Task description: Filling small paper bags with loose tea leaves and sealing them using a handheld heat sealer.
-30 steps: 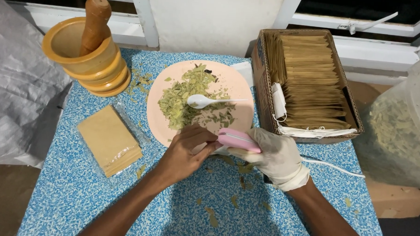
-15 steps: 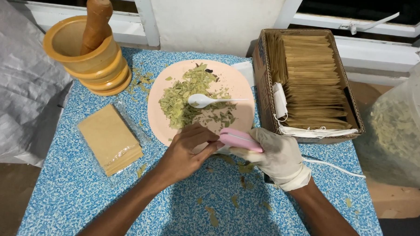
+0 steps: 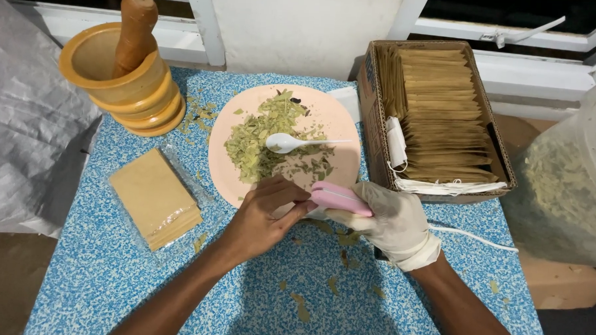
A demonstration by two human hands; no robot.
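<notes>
Pink sealer (image 3: 340, 199) sits just below the middle of the frame, right at the lower edge of the pink plate (image 3: 222, 165). It is long and flat. Its long way runs from the left, a bit higher, to the right, a bit lower.

The right hand (image 3: 392, 220) wears a white glove and holds the sealer from under and behind. Its fingers are curled around the right part of the tool. The left hand (image 3: 266, 216) is bare. It comes in from the lower left, and its fingers (image 3: 291, 187) are bent and pressed close together at the left tip of the sealer. They seem to pinch something small there, but the thing itself is hidden. Both hands meet at the tool, so neither is far from it.

A white spoon (image 3: 289, 143) lies on the dry leaves (image 3: 256, 143) on the plate, just above the hands. A stack of tan packets (image 3: 155, 199) lies on the blue desk (image 3: 109, 280) to the left, well apart.
</notes>
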